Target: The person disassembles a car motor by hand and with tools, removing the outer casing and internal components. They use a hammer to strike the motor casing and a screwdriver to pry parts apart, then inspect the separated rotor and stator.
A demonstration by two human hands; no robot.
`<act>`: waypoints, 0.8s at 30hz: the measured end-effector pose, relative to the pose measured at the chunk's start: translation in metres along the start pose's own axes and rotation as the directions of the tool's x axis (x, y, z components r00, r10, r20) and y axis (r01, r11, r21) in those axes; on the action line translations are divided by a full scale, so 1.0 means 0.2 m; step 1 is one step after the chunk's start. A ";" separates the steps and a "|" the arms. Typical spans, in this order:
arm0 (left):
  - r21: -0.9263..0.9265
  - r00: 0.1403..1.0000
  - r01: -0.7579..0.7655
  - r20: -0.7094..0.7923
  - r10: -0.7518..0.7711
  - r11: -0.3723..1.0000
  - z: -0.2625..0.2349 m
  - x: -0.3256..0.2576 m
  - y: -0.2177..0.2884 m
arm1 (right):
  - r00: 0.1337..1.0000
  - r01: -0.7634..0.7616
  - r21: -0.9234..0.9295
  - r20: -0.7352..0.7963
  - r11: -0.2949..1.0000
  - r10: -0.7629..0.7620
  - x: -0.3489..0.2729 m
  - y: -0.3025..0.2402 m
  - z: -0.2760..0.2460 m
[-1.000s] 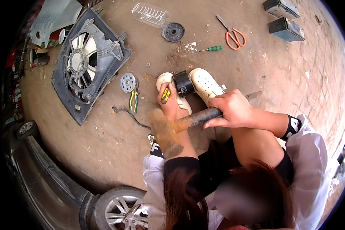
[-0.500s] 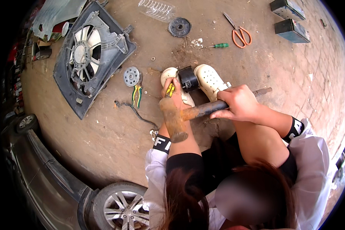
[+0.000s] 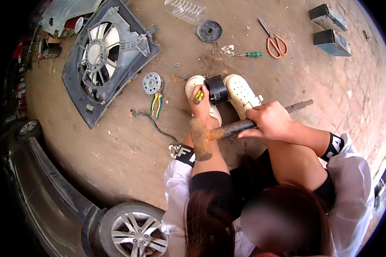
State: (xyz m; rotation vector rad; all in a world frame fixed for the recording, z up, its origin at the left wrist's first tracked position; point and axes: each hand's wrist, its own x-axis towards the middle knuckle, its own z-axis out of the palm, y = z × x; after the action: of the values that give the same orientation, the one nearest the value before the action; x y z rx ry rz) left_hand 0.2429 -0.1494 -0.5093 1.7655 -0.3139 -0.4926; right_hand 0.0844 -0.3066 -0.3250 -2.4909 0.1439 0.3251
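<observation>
On the near side of the black cylinder (image 3: 218, 90), a long hammer (image 3: 233, 128) slanted above the legs (image 3: 298, 165), wrapped by the right hand (image 3: 270, 121), knuckles upward, its forearm (image 3: 311, 142) angling in from the lower right. Cream shoes (image 3: 241, 89) flanked the cylinder, which sat between their fronts. Just left of the cylinder, the left hand (image 3: 200, 105), reaching forward, was curled around a smaller yellow-and-black handle (image 3: 199, 97).

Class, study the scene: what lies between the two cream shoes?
A black cylinder lies between the left shoe and the right shoe, near their toe ends; the head view shows it.
</observation>
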 end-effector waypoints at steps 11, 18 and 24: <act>-0.282 0.996 0.084 0.022 -0.081 0.956 -0.08 -0.02 0.11 | 0.963 0.194 0.106 -0.212 0.975 -0.168 0.01 0.05 0.03; -0.298 0.993 0.114 0.014 -0.115 0.948 -0.06 -0.02 0.08 | 0.969 0.164 0.135 -0.205 0.977 -0.134 0.02 0.07 0.03; -0.223 0.999 0.034 0.012 -0.032 0.974 -0.07 -0.02 0.03 | 0.978 0.137 0.142 -0.177 0.980 -0.111 0.02 0.07 0.03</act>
State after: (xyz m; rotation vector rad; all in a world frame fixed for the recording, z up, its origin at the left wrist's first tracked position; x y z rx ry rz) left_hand 0.2460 -0.1366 -0.4996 1.5523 -0.2256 -0.5383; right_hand 0.0838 -0.3144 -0.3388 -2.3589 0.0772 0.0483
